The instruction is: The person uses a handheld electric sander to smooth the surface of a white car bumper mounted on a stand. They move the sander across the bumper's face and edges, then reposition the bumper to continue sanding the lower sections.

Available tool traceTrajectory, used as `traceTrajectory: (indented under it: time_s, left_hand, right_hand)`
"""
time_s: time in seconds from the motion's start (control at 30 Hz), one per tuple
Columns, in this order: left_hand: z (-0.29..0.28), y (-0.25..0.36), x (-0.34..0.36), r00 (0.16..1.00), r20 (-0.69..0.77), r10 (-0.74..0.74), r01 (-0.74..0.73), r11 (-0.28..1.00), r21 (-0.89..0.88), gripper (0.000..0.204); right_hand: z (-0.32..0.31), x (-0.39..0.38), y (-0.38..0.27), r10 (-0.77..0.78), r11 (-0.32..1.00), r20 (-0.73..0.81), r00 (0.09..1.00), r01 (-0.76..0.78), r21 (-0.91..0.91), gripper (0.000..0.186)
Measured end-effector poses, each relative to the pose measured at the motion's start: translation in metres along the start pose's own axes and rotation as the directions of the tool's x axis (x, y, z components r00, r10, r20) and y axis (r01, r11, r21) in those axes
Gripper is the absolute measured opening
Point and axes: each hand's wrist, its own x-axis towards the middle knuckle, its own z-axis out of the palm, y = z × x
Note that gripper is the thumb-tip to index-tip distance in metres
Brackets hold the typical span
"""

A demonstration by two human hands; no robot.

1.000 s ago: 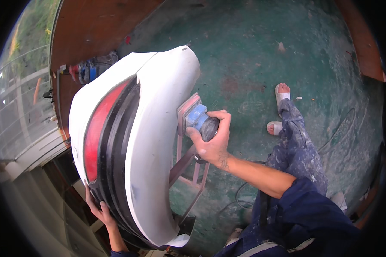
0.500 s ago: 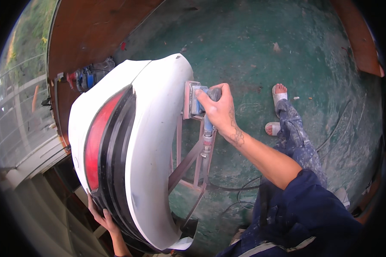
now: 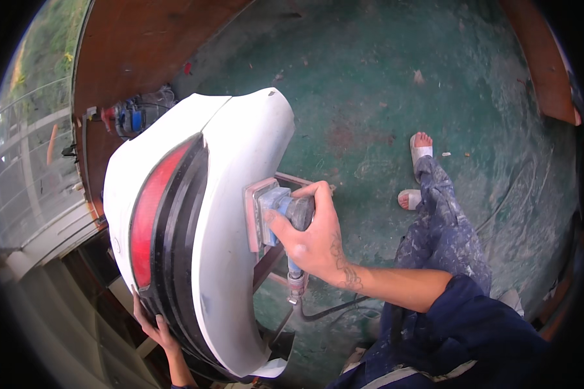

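Observation:
A white car bumper (image 3: 230,272) stands on end to my left, with a red lamp (image 3: 152,223) and black trim strips (image 3: 177,240) set into it. My right hand (image 3: 315,243) is wrapped round a blue and grey air sander (image 3: 276,211). Its pink-edged pad lies flat against the bumper's right side, about midway along. At the near left, my left hand (image 3: 159,332) grips the bumper's edge below the red lamp. The thumb rests on the black trim, and the fingers lie along the outer edge, partly hidden.
A metal frame stand (image 3: 266,269) supports the bumper. From the sander an air hose (image 3: 324,316) trails over the dusty green floor (image 3: 363,97). Behind the bumper sits a bundle of blue and red items (image 3: 136,117) beside a brown panel (image 3: 143,45). My sandalled feet (image 3: 422,146) are at the right.
My right hand has brought the sander nearer to me and slightly left along the bumper's side. The hose end followed it. My left hand keeps its place on the edge.

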Motion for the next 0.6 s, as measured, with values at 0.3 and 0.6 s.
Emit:
traceTrajectory:
  time_s: [0.3, 0.6]
  left_hand:
    - [0.004, 0.004, 0.003, 1.000, -0.009, 0.006, -0.006, 0.999, -0.042, 0.086]
    - [0.003, 0.003, 0.006, 1.000, -0.018, -0.017, 0.017, 0.999, -0.039, 0.088]
  right_hand:
    - [-0.009, 0.024, -0.056, -0.343, 0.888, 0.230, 0.911, 0.394, -0.238, 0.059]
    - [-0.004, 0.061, -0.088, -0.335, 0.790, 0.336, 0.880, 0.457, -0.408, 0.057]
